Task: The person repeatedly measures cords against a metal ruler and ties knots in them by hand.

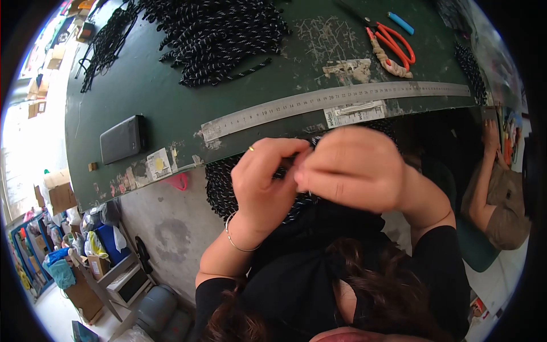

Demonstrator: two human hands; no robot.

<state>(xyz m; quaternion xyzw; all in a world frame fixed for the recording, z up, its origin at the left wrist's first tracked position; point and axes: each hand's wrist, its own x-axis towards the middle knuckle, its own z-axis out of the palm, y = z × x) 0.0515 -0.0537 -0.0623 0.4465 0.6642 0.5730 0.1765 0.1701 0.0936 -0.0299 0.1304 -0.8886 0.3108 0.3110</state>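
Note:
My left hand (263,179) and my right hand (358,168) meet in front of my chest, just off the near edge of the table. Both sets of fingers are pinched together at the tips, and the right hand is slightly smeared by motion. Whatever lies between the fingertips is hidden or too small to name. Under the hands, black cord with white flecks (219,191) lies over my lap. A ring and a bracelet show on the left hand and wrist.
The green table (165,108) bears a steel ruler (273,109), a big pile of flecked cord (222,43), orange-handled scissors (393,48), a blue lighter-like stick (401,23) and a black box-shaped device (122,139). Another person (496,199) sits at the right.

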